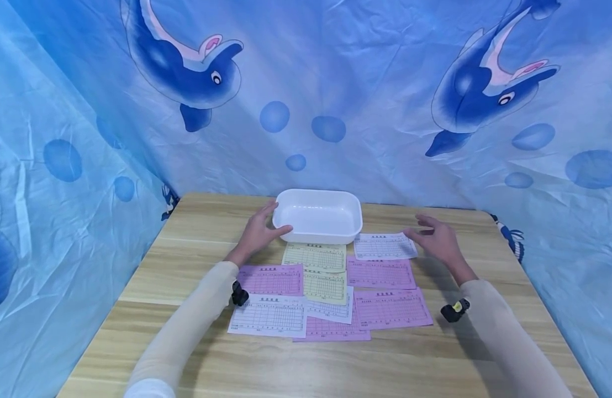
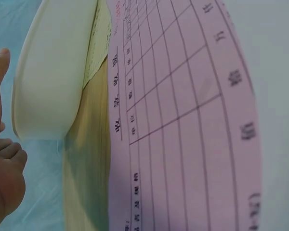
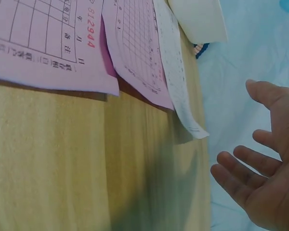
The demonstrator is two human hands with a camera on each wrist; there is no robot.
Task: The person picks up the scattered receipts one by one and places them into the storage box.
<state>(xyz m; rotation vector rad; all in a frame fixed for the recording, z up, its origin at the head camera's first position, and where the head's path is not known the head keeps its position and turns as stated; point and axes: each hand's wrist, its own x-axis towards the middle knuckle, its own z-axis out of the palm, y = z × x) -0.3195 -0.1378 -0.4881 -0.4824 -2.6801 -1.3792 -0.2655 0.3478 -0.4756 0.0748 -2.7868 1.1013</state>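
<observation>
My left hand (image 1: 256,235) is beside the left end of a white plastic tub (image 1: 318,239), its fingers and thumb spread around that corner. In the left wrist view the left hand (image 2: 7,178) shows a gap between it and the tub's wall (image 2: 53,82). At the right, my right hand (image 1: 439,242) hovers by the corner of a white receipt slip (image 1: 385,249), fingers loosely bent. The right wrist view has the right hand (image 3: 265,168) with nothing in its fingers, apart from the white slip's curled edge (image 3: 180,96).
Several printed slips overlap in front of the tub: yellow ones (image 1: 316,258), pink ones (image 1: 392,309) and a white one (image 1: 268,318) at the left. They lie on a wood-grain table (image 1: 211,365). A blue dolphin-print curtain (image 1: 306,99) hangs behind and at both sides.
</observation>
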